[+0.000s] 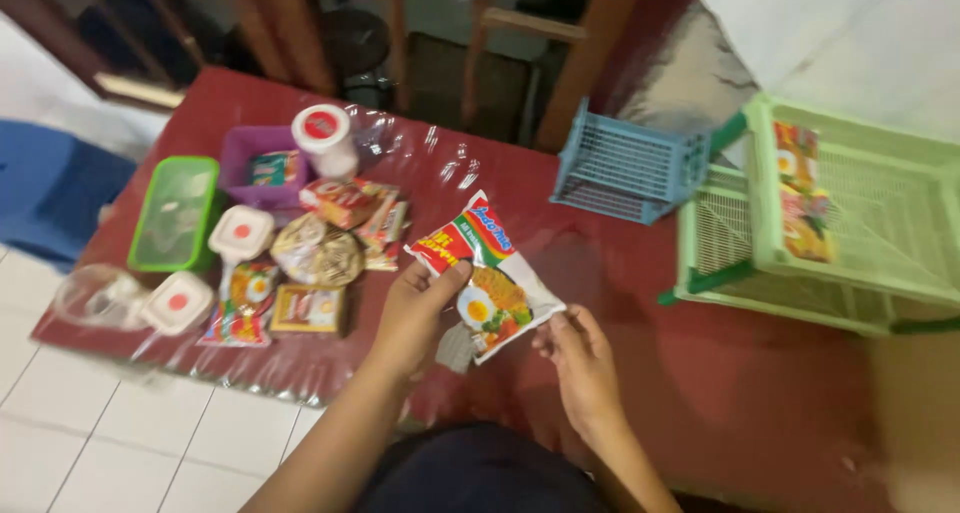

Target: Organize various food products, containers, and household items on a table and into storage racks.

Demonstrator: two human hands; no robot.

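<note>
Now, both hands up over the near edge of the counter [640,303], red and covered in clear plastic. Left hand [418,308] pinching the noodle packet [490,273] at its left corner, thumb on top, fingers curled beneath. Right hand [578,358] pinching the packet's lower right corner between thumb and fingertips. Packet held flat and tilted, lifted just above the counter, roughly mid-way along the near edge.

Over at the left end, a crowded cluster. Green box [175,213] with a clear lid near the left edge. Purple tub [262,163] just beside it toward the far edge, with a small packet inside. White jar [325,138] with a red cap touching the tub's right side. Two square white lids [240,233] [178,301] with red dots, one in front of the green box, one nearer the near left corner. Clear cup [95,293] lying on its side at that corner. Round bag of snacks [318,255] in the middle of the pile, small sachets [355,208] fanned out just behind it, a small brown box [310,308] in front, another noodle packet [240,308] beside that.

Toward the far edge, right of centre, a blue basket [625,168] tipped on its side. At the right end, a green rack [850,223], its upper tray holding two packets [800,193] standing against the left wall.
</note>
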